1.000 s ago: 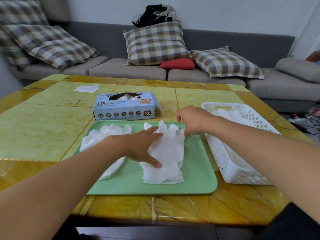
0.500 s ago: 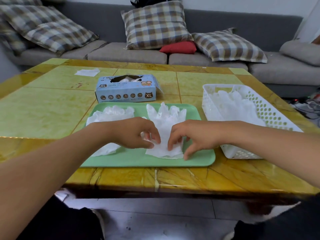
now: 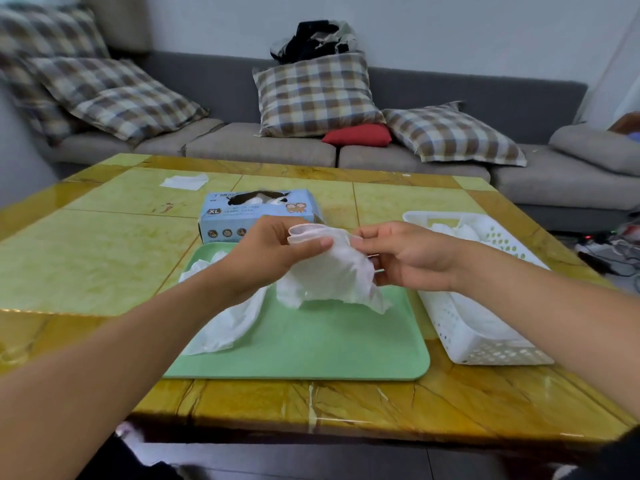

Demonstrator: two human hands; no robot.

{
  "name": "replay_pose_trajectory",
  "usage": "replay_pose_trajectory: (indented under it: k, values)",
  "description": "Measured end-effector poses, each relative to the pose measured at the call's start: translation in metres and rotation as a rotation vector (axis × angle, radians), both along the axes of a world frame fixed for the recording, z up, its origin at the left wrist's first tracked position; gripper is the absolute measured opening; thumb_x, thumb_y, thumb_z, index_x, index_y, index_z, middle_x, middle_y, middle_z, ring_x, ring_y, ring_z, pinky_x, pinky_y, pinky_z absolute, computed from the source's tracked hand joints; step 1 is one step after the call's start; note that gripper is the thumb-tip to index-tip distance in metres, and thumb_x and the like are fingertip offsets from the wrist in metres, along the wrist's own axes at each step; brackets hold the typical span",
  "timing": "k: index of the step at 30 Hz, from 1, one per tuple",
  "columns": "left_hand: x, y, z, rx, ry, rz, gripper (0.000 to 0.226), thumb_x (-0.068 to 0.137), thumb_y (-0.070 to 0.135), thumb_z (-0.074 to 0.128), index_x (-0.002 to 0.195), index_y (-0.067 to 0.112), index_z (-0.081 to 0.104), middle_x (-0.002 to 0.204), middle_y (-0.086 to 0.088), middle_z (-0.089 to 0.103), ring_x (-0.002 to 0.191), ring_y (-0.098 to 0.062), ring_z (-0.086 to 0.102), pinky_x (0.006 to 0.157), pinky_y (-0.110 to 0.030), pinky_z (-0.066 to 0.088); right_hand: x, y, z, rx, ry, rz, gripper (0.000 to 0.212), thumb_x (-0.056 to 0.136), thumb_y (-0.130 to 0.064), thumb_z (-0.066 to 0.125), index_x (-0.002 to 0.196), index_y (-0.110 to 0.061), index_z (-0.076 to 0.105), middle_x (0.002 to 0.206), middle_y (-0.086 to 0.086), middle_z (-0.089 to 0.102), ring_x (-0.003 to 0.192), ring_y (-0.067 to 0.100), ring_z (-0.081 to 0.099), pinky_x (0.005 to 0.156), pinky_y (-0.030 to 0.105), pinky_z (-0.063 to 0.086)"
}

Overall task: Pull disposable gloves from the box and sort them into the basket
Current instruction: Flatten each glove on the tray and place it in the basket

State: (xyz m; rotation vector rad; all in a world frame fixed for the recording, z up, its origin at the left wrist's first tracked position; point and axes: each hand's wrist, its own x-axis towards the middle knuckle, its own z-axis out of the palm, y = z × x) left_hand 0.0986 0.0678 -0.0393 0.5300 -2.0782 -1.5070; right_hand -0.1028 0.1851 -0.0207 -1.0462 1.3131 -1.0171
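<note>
A translucent white glove [image 3: 332, 271] hangs in the air above the green tray [image 3: 311, 348], held by both hands. My left hand [image 3: 266, 254] pinches its cuff on the left, and my right hand [image 3: 405, 254] pinches the cuff on the right. Another white glove [image 3: 228, 320] lies flat on the tray's left side, partly hidden by my left forearm. The blue glove box [image 3: 256, 213] stands behind the tray with a glove poking out of its slot. The white perforated basket [image 3: 485, 341] sits to the right and holds several gloves.
A white tissue [image 3: 183, 181] lies at the table's far left. The yellow-green marble table [image 3: 86, 258] ends close to me at its front edge. A grey sofa with checked cushions [image 3: 318, 95] stands behind the table. Cables lie on the floor at far right.
Both hands have lifted the right-hand glove off the tray by its cuff and raised it in front of the box. The view has tilted up.
</note>
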Motion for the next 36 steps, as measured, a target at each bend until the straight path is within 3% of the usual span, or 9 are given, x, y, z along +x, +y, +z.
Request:
replay_pose_trajectory:
  k: [3, 5, 11, 14, 20, 24, 29, 33, 36]
  values:
    - [-0.007, 0.007, 0.009, 0.113, 0.121, 0.106, 0.036, 0.081, 0.041, 0.074, 0.094, 0.008, 0.077, 0.097, -0.02, 0.075, 0.084, -0.026, 0.07, 0.083, -0.045, 0.055, -0.003, 0.002, 0.013, -0.066, -0.141, 0.014, 0.064, 0.086, -0.05, 0.066, 0.13, -0.003, 0.063, 0.12, 0.017, 0.066, 0.11, 0.032, 0.063, 0.103, 0.046, 0.046]
    - [-0.014, 0.013, 0.014, 0.117, 0.134, 0.17, 0.036, 0.087, 0.039, 0.072, 0.09, 0.003, 0.074, 0.09, -0.022, 0.074, 0.076, -0.026, 0.067, 0.076, -0.045, 0.054, 0.006, 0.006, 0.011, -0.108, -0.12, 0.008, 0.076, 0.078, -0.043, 0.078, 0.139, -0.002, 0.056, 0.141, 0.022, 0.056, 0.132, 0.039, 0.053, 0.116, 0.052, 0.036]
    - [-0.018, 0.034, 0.045, 0.116, 0.109, 0.081, 0.033, 0.078, 0.031, 0.077, 0.098, 0.005, 0.076, 0.093, -0.011, 0.078, 0.081, -0.021, 0.074, 0.073, -0.036, 0.061, 0.027, 0.023, 0.026, -0.323, 0.008, -0.355, 0.032, 0.092, -0.015, 0.068, 0.119, 0.002, 0.069, 0.115, 0.016, 0.073, 0.098, 0.024, 0.07, 0.084, 0.031, 0.057]
    - [-0.016, 0.048, 0.069, 0.128, 0.13, 0.016, 0.029, 0.074, 0.018, 0.08, 0.102, 0.009, 0.076, 0.097, -0.006, 0.079, 0.087, -0.019, 0.076, 0.069, -0.028, 0.059, 0.025, 0.045, 0.057, -0.313, 0.003, -0.426, 0.036, 0.091, -0.016, 0.07, 0.122, 0.003, 0.067, 0.122, 0.02, 0.069, 0.101, 0.028, 0.067, 0.091, 0.04, 0.054]
    - [-0.05, 0.073, 0.136, 0.367, 0.063, -0.164, 0.044, 0.079, 0.031, 0.073, 0.118, 0.01, 0.073, 0.111, -0.011, 0.075, 0.098, -0.027, 0.074, 0.071, -0.035, 0.061, -0.007, 0.096, 0.134, -0.287, 0.127, -0.482, 0.035, 0.09, -0.016, 0.071, 0.124, -0.008, 0.069, 0.122, 0.013, 0.071, 0.111, 0.028, 0.067, 0.098, 0.044, 0.053]
    - [-0.094, 0.088, 0.152, 0.388, -0.024, -0.124, 0.024, 0.094, 0.029, 0.068, 0.104, 0.008, 0.075, 0.098, -0.006, 0.078, 0.081, -0.017, 0.076, 0.063, -0.026, 0.061, -0.048, 0.115, 0.147, -0.24, 0.142, -0.567, 0.039, 0.093, -0.016, 0.069, 0.129, -0.003, 0.065, 0.131, 0.019, 0.065, 0.119, 0.031, 0.064, 0.109, 0.051, 0.046]
    - [-0.156, 0.076, 0.147, 0.222, -0.025, -0.012, 0.028, 0.09, 0.031, 0.075, 0.105, 0.008, 0.072, 0.105, -0.003, 0.077, 0.091, -0.017, 0.073, 0.08, -0.03, 0.06, -0.095, 0.105, 0.144, -0.215, 0.176, -0.653, 0.032, 0.094, -0.016, 0.068, 0.125, -0.009, 0.068, 0.12, 0.013, 0.072, 0.116, 0.03, 0.067, 0.105, 0.046, 0.05]
    - [-0.188, 0.063, 0.168, 0.121, 0.221, -0.058, 0.014, 0.092, 0.022, 0.073, 0.097, 0.009, 0.073, 0.095, -0.005, 0.077, 0.083, -0.016, 0.073, 0.07, -0.027, 0.061, -0.131, 0.098, 0.173, -0.48, 0.379, -0.671, 0.011, 0.091, -0.012, 0.072, 0.101, -0.017, 0.074, 0.095, 0.002, 0.077, 0.083, 0.014, 0.072, 0.069, 0.027, 0.056]
    - [-0.194, 0.059, 0.154, -0.045, 0.209, -0.078, 0.013, 0.091, 0.021, 0.074, 0.081, 0.013, 0.068, 0.072, 0.008, 0.069, 0.062, -0.003, 0.062, 0.06, -0.017, 0.048, -0.149, 0.103, 0.158, -0.543, 0.519, -0.662, 0.009, 0.089, -0.009, 0.075, 0.097, -0.012, 0.074, 0.093, 0.004, 0.076, 0.083, 0.013, 0.071, 0.073, 0.028, 0.059]
